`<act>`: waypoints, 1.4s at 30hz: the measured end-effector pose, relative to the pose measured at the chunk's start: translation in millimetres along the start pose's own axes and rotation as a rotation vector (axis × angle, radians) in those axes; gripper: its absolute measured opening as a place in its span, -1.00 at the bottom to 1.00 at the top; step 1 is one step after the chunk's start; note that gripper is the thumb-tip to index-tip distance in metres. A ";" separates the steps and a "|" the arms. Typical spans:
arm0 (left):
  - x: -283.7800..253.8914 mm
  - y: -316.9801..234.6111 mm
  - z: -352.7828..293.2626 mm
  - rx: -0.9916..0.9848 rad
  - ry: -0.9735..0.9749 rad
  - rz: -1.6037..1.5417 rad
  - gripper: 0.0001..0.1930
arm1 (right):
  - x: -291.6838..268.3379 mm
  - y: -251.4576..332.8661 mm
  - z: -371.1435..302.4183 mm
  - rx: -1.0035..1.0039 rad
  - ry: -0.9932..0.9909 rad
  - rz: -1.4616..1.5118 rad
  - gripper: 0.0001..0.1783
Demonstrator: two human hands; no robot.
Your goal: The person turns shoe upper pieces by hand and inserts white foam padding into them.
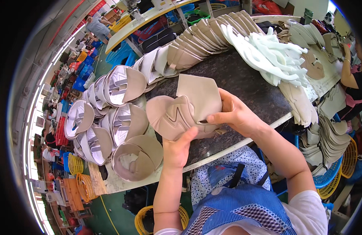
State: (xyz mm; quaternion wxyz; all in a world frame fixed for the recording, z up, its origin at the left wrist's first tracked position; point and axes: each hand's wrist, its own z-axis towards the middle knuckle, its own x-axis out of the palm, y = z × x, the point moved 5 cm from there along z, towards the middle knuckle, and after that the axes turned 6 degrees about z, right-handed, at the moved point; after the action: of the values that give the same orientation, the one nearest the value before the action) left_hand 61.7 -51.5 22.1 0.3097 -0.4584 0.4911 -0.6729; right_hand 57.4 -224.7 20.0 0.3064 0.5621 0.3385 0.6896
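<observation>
Head view, both hands (177, 150) (235, 115) gripping beige shoe upper (181, 111), stacked uppers (110, 129) alongside

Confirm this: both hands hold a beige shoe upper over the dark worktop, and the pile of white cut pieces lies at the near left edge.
Not quite. In the head view the white cut pieces lie at the far right of the dark worktop. Both the left hand and right hand do hold the beige shoe upper.

We see a beige shoe upper (181, 113) of matt, suede-like cloth with smooth stitched panels. The bench (247, 86) top looks like dark speckled stone, faintly glossy. The white foam pieces (271, 55) look soft and matt; the yellow basket (143, 223) is shiny plastic.
</observation>
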 end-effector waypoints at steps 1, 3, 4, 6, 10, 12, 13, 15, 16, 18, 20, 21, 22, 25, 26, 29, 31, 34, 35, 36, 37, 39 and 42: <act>-1.1 -1.3 -0.6 -0.004 -0.003 0.003 -0.25 | 0.1 0.2 0.8 0.003 0.000 0.005 -0.30; -1.7 -3.9 -1.9 0.023 0.013 0.266 -0.27 | 0.0 7.1 0.8 0.002 -0.006 -0.142 -0.36; -2.7 -1.7 -3.0 0.018 0.015 0.268 -0.27 | 1.5 9.0 -0.2 0.003 -0.011 -0.138 -0.36; -2.3 5.5 -5.3 0.018 0.064 0.204 -0.30 | 9.4 26.5 -3.2 -0.235 -0.064 -0.653 -0.42; -2.1 14.7 -9.7 -0.008 0.036 0.085 -0.38 | 15.6 13.1 7.7 -0.077 -0.034 -0.745 -0.37; -1.3 14.7 -14.4 0.010 -0.001 0.038 -0.41 | 16.8 17.9 5.6 -0.144 -0.072 -0.706 -0.36; 0.6 15.8 -15.0 0.010 -0.009 0.031 -0.41 | 16.9 21.0 4.4 -0.210 -0.102 -0.668 -0.36; 1.0 16.1 -13.9 0.045 -0.068 -0.010 -0.45 | 17.2 31.3 -9.7 -0.503 -0.158 -0.842 -0.37; -1.1 16.7 -13.4 0.049 -0.084 -0.017 -0.45 | 20.3 40.2 -24.8 -0.812 -0.220 -0.998 -0.38; -4.1 20.6 -11.0 -0.012 -0.055 0.004 -0.50 | 30.1 32.2 -34.4 -0.863 0.023 -1.086 -0.55; -4.9 21.9 -10.5 0.011 -0.059 0.010 -0.50 | 25.1 15.5 -35.3 -0.711 0.069 -1.081 -0.59; -7.3 22.5 -10.6 0.029 -0.071 0.050 -0.47 | 25.8 14.5 -35.6 -0.706 0.071 -1.082 -0.59; -9.2 22.5 -10.4 0.047 -0.081 0.091 -0.44 | 26.1 13.1 -34.5 -0.648 0.095 -1.044 -0.67; -11.5 10.4 -8.2 0.137 0.040 0.361 -0.40 | 22.9 5.8 -31.6 -0.411 0.219 -0.965 -0.81; -6.6 8.6 -7.9 0.135 0.045 0.361 -0.40 | 21.3 -0.7 -30.6 -0.234 0.320 -0.918 -0.86; 1.1 4.1 -4.1 0.152 0.012 0.265 -0.37 | 14.2 -7.4 -27.1 0.081 0.403 -0.743 -0.85; -2.6 13.1 -3.0 0.120 0.016 0.293 -0.54 | 11.1 -1.8 -27.0 -0.058 0.248 -0.776 -0.81; 1.9 25.2 -3.5 0.096 -0.074 0.211 -0.54 | 10.9 7.0 -30.0 -0.386 0.047 -0.906 -0.77; 1.2 27.3 -1.8 0.085 -0.063 0.220 -0.54 | 10.4 5.5 -30.0 -0.388 0.081 -0.942 -0.79; -0.8 26.2 -1.4 0.084 -0.062 0.219 -0.54 | 11.6 4.1 -30.4 -0.391 0.114 -0.975 -0.82; -5.3 29.0 -1.0 -0.002 -0.104 0.099 -0.54 | 11.8 5.9 -31.3 -0.391 0.113 -0.977 -0.82; -9.2 36.5 -2.8 -0.136 -0.133 -0.045 -0.52 | 12.5 -6.5 -32.7 -0.007 0.308 -0.842 -0.85; -2.5 37.1 -5.9 -0.128 -0.138 -0.076 -0.51 | 8.6 -10.0 -33.6 0.016 0.340 -0.702 -0.83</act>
State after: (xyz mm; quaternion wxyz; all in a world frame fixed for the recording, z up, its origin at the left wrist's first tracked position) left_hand 56.0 -59.1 -14.3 0.2872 -0.5408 0.4930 -0.6180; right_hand 23.3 -216.1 12.1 0.4587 0.2922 0.5615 0.6237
